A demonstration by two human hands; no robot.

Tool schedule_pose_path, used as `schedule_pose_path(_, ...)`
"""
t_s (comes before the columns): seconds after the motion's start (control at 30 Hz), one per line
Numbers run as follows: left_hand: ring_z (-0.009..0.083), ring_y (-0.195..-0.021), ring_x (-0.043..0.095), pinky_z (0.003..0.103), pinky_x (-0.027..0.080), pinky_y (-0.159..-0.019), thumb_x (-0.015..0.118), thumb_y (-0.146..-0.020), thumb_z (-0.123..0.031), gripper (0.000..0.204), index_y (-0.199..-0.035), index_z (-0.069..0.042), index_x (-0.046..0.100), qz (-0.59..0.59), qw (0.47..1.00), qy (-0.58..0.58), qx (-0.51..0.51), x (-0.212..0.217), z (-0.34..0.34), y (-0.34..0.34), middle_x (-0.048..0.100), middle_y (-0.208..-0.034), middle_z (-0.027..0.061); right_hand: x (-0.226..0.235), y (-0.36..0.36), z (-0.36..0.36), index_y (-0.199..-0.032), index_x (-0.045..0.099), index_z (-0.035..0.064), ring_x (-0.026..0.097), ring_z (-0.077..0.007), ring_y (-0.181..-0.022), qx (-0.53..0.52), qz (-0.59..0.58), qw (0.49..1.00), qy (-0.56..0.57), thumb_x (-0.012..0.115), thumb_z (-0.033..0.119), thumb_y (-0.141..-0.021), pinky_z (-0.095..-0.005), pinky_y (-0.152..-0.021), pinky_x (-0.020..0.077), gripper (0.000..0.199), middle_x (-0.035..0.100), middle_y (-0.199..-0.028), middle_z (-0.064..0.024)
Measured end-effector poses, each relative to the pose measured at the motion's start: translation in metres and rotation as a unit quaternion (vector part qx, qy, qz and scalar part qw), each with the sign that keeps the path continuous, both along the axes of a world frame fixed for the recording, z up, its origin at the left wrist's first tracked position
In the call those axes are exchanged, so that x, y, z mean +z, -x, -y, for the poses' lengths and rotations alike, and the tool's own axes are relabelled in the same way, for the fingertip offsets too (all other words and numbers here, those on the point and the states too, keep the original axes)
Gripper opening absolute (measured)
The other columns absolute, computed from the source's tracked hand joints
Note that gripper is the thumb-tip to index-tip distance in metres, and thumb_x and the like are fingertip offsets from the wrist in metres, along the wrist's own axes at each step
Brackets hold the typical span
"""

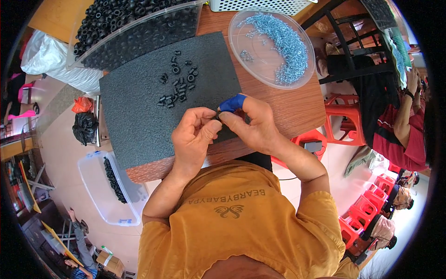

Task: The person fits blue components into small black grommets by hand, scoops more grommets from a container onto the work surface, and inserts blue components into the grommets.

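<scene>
Over the near edge of a dark grey mat point(134, 111), my two hands meet fingertip to fingertip. My left hand point(193, 137) is closed in a pinch on a small black part point(217, 116), mostly hidden by the fingers. My right hand point(255, 123), a blue cover point(232, 103) on its index finger, pinches at the same spot from the other side. What it grips there is too small and covered to make out. Beyond the hands, several small black ring-shaped parts point(179, 86) lie loosely scattered on the mat.
A clear bin point(139, 44) heaped with black rings stands at the far left. At the far right, a round clear tray point(241, 69) holds tiny shiny bluish pieces point(292, 46). A white perforated basket point(260, 5) is behind. Red stools point(344, 121) and other people are to the right.
</scene>
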State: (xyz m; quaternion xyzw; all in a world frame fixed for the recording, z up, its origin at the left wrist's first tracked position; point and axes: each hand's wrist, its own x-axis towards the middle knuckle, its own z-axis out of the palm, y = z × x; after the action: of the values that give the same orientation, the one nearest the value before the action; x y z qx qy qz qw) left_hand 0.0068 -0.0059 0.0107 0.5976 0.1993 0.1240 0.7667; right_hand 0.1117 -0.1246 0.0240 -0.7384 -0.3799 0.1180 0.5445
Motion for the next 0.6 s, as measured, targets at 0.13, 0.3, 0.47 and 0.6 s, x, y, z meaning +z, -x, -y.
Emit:
schedule_pose_path(0.13, 0.0084, -0.065, 0.056, 0.020, 0.046, -0.055, 0.059, -0.086, -0.010, 0.019, -0.101, 0.001, 0.058, 0.012, 0.999, -0.031, 0.021, 0.000, -0.001, 0.001, 0.063, -0.083, 0.0074, 0.000, 0.009, -0.004, -0.080, 0.059, -0.0002, 0.054, -0.0089, -0.056, -0.027, -0.116, 0.992, -0.039, 0.066, 0.005, -0.076, -0.0238, -0.048, 0.0422, 0.009, 0.059, -0.067, -0.0056)
schedule_pose_path(0.3, 0.0088, -0.066, 0.056, 0.020, 0.046, -0.056, 0.059, -0.086, -0.010, 0.022, -0.105, 0.002, 0.058, 0.027, 0.999, -0.014, 0.026, 0.000, 0.001, 0.000, 0.063, -0.084, 0.0075, -0.006, 0.012, -0.005, -0.080, 0.059, -0.0002, 0.053, -0.0037, -0.059, -0.066, -0.159, 0.984, -0.047, 0.066, 0.007, -0.078, -0.0202, -0.049, 0.0423, 0.011, 0.061, -0.068, -0.0033)
schedule_pose_path(0.47, 0.0087, -0.069, 0.055, 0.020, 0.046, -0.059, 0.060, -0.085, -0.010, 0.024, -0.106, 0.002, 0.058, 0.018, 0.999, -0.032, 0.027, -0.005, -0.001, 0.001, 0.063, -0.087, 0.0069, -0.006, 0.010, 0.001, -0.089, 0.060, -0.0003, 0.054, -0.0048, -0.071, -0.040, -0.166, 0.985, 0.009, 0.064, 0.005, -0.081, -0.0196, -0.062, 0.0451, 0.011, 0.062, -0.078, -0.0024)
schedule_pose_path(0.6, 0.0085, -0.070, 0.055, 0.020, 0.045, -0.060, 0.061, -0.084, -0.011, 0.025, -0.105, 0.002, 0.058, 0.030, 0.999, -0.037, 0.013, -0.005, -0.004, 0.000, 0.062, -0.087, 0.0057, -0.011, 0.011, -0.002, -0.082, 0.060, 0.0005, 0.053, -0.0035, -0.062, -0.062, -0.216, 0.974, -0.042, 0.066, 0.007, -0.078, -0.0201, -0.053, 0.0432, 0.010, 0.061, -0.070, -0.0008)
